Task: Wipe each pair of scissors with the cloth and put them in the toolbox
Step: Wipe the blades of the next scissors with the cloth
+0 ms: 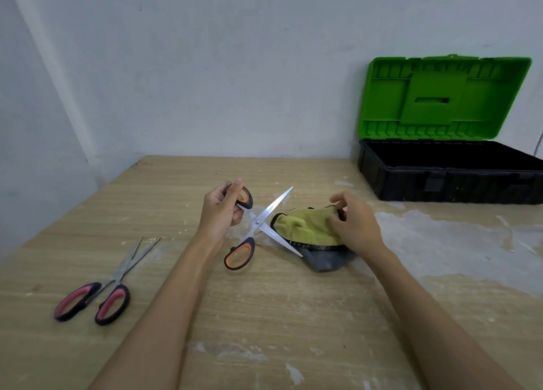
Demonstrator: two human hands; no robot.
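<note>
Nearest, left of both hands, the pink-handled scissors (97,289) wait on the bench (264,316). The left hand (219,213) grips the orange-handled scissors (255,225) splayed open, exposing the blades; the right hand (354,222) pinches the cloth (305,228) beside them. Beyond it, the toolbox (449,172) gapes ready.

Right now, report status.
Left hand grips orange scissors, blades open. Right hand holds cloth. Pink scissors unwiped. Toolbox open, path clear.

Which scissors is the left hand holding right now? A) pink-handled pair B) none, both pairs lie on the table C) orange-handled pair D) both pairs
C: the left hand grips one loop of the orange-handled scissors, blades spread open, while the pink-handled scissors lie untouched on the table.
</note>
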